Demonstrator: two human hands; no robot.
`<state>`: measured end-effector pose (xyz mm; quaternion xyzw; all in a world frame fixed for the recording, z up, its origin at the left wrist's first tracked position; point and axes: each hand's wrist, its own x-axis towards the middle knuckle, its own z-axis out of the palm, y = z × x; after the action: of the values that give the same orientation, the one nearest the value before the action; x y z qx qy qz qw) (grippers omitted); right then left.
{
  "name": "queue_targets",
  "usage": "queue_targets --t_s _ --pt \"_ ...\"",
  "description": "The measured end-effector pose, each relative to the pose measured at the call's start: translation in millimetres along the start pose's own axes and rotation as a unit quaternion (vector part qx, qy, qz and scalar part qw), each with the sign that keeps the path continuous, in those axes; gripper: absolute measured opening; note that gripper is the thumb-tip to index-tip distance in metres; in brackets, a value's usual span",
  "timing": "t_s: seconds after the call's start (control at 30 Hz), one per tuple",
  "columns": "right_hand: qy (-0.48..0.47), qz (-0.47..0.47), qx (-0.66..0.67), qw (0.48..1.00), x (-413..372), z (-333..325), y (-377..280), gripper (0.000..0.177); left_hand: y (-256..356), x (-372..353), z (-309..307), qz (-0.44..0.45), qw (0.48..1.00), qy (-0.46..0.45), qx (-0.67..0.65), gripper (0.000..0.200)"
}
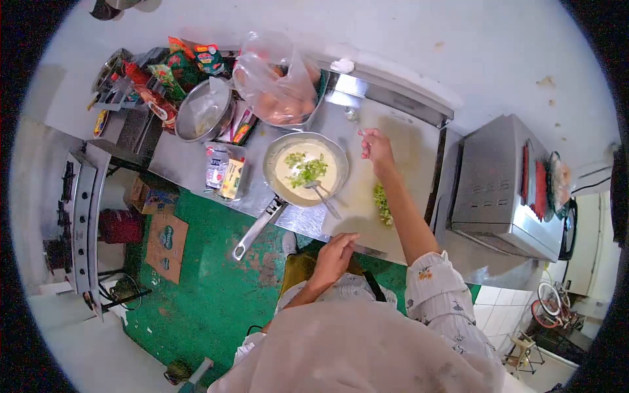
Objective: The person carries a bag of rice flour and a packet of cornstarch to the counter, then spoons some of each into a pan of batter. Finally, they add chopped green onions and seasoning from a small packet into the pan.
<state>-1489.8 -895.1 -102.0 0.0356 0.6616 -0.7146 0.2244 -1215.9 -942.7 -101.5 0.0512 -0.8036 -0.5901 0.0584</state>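
My right hand is over the far part of a pale cutting board, closed around the handle of a small spoon. Chopped green vegetable lies on the board under my right forearm. To the left stands a metal saucepan of creamy mixture topped with chopped green pieces. A second spoon leans in it, its handle over the rim. Near the counter's front edge, my left hand appears empty, its fingers loosely extended by the board.
Left of the pan are a plastic tub with packets, a steel bowl and a bag of eggs. The pan's handle juts past the counter edge. A metal appliance stands right; a stove is left.
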Motion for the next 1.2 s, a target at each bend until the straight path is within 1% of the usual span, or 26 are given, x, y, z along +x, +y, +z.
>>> queue_targets --t_s 0.03,0.1,0.13,0.2,0.23,0.27,0.3,0.33,0.37,0.4,0.43,0.5,0.53,0.6,0.67,0.73,0.8,0.83,0.87,0.9,0.93,0.97,1.0,1.03,1.17,1.2 --pt "0.0 0.0 0.0 1.0 -11.4 -0.7 -7.0 0.02 8.5 3.9 -8.1 0.0 1.0 0.0 0.0 0.032" --pt "0.007 -0.065 -0.073 0.995 -41.2 -9.4 -19.6 0.02 26.8 18.3 -25.2 -0.012 0.998 0.049 -0.03 0.029" --pt "0.015 -0.065 -0.072 0.995 -58.1 -15.6 -19.7 0.02 36.8 26.6 -33.0 -0.015 0.999 0.036 -0.007 0.033" --pt "0.042 -0.131 -0.122 0.983 -97.8 -32.4 -15.3 0.02 55.6 39.6 -34.8 -0.023 0.999 -0.001 -0.029 0.037" --pt "0.058 -0.13 -0.123 0.982 -117.8 -40.1 -11.1 0.02 60.6 46.2 -31.2 -0.031 0.998 -0.03 -0.048 0.041" --pt "0.083 -0.128 -0.168 0.974 -138.3 -46.7 -6.0 0.019 62.5 52.0 -25.5 -0.036 0.995 -0.082 -0.043 0.057" --pt "0.107 -0.123 -0.212 0.963 -157.2 -52.0 -1.9 0.019 63.3 58.1 -16.6 -0.032 0.993 -0.1 -0.048 0.057" --pt "0.126 -0.119 -0.212 0.962 -176.4 -53.3 -3.2 0.019 63.3 63.7 -4.9 -0.004 0.994 -0.105 -0.024 0.062" --pt "0.142 -0.081 -0.162 0.973 -195.1 -52.4 -7.0 0.018 64.5 68.3 5.7 0.025 0.994 -0.11 -0.001 0.068" --pt "0.157 -0.045 -0.11 0.98 -208.7 -55.6 -8.2 0.017 67.3 72.6 12.1 0.002 0.987 -0.155 0.039 0.074" --pt "0.172 -0.042 -0.108 0.978 -216.6 -64.2 -1.5 0.017 67.2 75.0 19.2 0.006 0.985 -0.17 0.035 0.074" --pt "0.194 -0.038 -0.069 0.978 -227.1 -79.3 13.2 0.016 62.5 76.2 32.2 0.071 0.974 -0.175 0.125 0.073" --pt "0.187 -0.045 -0.104 0.976 -232.8 -86.4 15.8 0.016 58.7 74.4 37.9 0.074 0.972 -0.185 0.125 0.073" --pt "0.203 -0.051 -0.085 0.974 -241.9 -90.0 19.5 0.015 52.2 71.5 46.0 0.108 0.963 -0.181 0.167 0.07" --pt "0.214 -0.056 -0.069 0.973 -248.3 -94.9 23.9 0.015 49.0 72.3 50.1 0.107 0.957 -0.2 0.18 0.07" --pt "0.22 -0.09 -0.138 0.961 -250.4 -102.6 33.1 0.015 46.4 74.7 52.4 0.105 0.952 -0.215 0.192 0.07" --pt "0.22 -0.089 -0.165 0.957 -252.0 -108.9 38.2 0.015 43.5 76.9 52.8 0.142 0.941 -0.207 0.228 0.073" --pt "0.217 -0.089 -0.194 0.953 -252.2 -111.5 40.2 0.016 43.0 78.0 52.5 0.142 0.94 -0.208 0.229 0.073" --pt "0.217 -0.089 -0.193 0.953 -252.1 -113.0 42.6 0.016 42.6 78.9 52.3 0.143 0.929 -0.207 0.27 0.073" --pt "0.229 -0.115 -0.232 0.938 -252.2 -113.1 44.1 0.016 42.2 79.5 52.8 0.143 0.917 -0.206 0.311 0.073" --pt "0.241 -0.142 -0.271 0.921 -252.4 -113.4 44.8 0.017 42.1 80.8 54.2 0.142 0.917 -0.206 0.312 0.073" --pt "0.24 -0.142 -0.271 0.921 -253.8 -114.9 44.1 0.017 42.0 82.6 55.9 0.11 0.904 -0.222 0.348 0.072" --pt "0.238 -0.105 -0.302 0.917 -256.2 -115.1 38.9 0.017 41.9 83.8 57.7 0.077 0.89 -0.238 0.383 0.072" --pt "0.235 -0.068 -0.333 0.911 -257.6 -116.0 36.1 0.016 41.3 84.3 59.7 0.076 0.89 -0.238 0.383 0.072" --pt "0.244 -0.085 -0.35 0.9 -256.9 -123.4 45.6 0.016 23.8 84.4 67.1 0.037 0.91 -0.216 0.352 0.075" --pt "0.242 -0.058 -0.357 0.9 -256.6 -126.0 46.4 0.015 17.1 84.4 68.9 0.03 0.921 -0.211 0.326 0.076"
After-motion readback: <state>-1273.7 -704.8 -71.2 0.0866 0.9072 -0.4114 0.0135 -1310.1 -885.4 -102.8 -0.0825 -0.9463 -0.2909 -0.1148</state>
